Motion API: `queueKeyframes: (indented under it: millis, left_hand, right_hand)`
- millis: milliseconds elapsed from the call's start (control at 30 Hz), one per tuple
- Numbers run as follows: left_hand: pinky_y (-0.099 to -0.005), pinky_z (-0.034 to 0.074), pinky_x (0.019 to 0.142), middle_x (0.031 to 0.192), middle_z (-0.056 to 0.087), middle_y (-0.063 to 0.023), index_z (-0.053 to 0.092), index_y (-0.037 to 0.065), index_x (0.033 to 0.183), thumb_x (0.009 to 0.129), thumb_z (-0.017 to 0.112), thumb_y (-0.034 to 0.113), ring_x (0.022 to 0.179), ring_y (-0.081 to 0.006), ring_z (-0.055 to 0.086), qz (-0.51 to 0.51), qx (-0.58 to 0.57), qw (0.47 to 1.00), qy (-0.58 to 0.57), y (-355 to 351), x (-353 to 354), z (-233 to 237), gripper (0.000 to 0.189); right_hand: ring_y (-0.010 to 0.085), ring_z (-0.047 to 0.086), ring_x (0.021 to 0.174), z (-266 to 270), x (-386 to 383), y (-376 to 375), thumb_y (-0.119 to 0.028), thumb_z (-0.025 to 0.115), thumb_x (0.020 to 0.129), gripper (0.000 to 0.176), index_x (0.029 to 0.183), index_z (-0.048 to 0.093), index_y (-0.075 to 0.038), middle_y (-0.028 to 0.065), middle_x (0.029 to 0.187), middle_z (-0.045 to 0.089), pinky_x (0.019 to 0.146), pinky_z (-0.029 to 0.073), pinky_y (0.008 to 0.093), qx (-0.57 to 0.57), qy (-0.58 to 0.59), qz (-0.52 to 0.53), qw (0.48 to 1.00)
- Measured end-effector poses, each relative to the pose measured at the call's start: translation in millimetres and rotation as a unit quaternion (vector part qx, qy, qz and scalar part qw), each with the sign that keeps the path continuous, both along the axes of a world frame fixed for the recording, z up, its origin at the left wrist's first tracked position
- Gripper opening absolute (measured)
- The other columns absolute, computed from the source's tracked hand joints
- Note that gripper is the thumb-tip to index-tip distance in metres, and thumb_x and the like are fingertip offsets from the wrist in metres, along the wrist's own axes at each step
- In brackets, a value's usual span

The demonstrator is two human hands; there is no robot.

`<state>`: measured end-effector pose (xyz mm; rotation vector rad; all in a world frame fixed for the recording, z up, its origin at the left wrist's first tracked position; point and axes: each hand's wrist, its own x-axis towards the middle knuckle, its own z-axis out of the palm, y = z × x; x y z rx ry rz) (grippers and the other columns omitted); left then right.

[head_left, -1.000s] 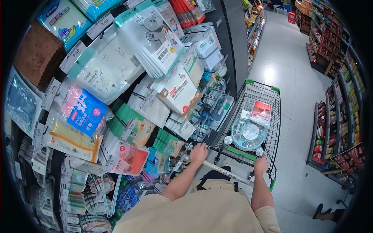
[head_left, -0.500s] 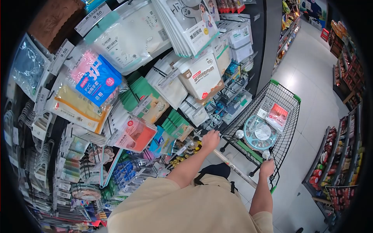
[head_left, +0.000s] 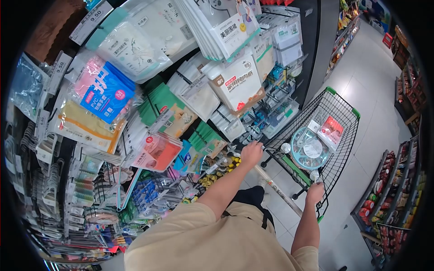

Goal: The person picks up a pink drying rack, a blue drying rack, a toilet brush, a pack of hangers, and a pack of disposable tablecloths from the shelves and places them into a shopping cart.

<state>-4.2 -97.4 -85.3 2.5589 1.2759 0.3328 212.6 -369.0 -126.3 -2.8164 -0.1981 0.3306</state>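
Observation:
Ahead of me stands a black wire shopping cart (head_left: 346,135) with green corner pieces. My left hand (head_left: 251,154) is closed around the left end of its handle (head_left: 280,192). On the right side, my right hand (head_left: 315,193) is closed on the handle's other end, its fingers partly hidden. Inside the basket lies a round blue hanging drying rack with clips (head_left: 298,147), in clear packaging. A flat red-and-white package (head_left: 331,132) rests beside it.
Close on my left, a shelf wall carries hanging packs, among them blue-and-pink PVC gloves (head_left: 108,97) and a white box of baking paper (head_left: 237,83). Shelves of packaged goods (head_left: 391,180) line the right. A pale tiled aisle (head_left: 368,97) runs ahead.
The cart and both my hands appear slightly farther right in the view, and the shelf goods have shifted a little. Both hands keep their hold on the handle.

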Motion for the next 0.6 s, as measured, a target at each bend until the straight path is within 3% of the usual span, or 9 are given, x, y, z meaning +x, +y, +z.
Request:
queueKeyframes:
  millis: [600]
  left_hand:
    - [-0.0447,0.057,0.079,0.101,0.064,-0.0095,0.068,0.012,0.101,0.087,0.062,0.019,0.097,-0.0297,0.067,-0.017,-0.021,1.000,0.002,41.2,28.7,-2.8,0.018]
  right_hand:
    - [0.0370,0.070,0.089,8.6,13.2,32.8,-0.019,0.053,0.091,0.025,0.104,0.071,-0.008,0.0167,0.096,0.074,0.077,0.054,0.0483,-0.008,-0.006,-0.047,0.999]
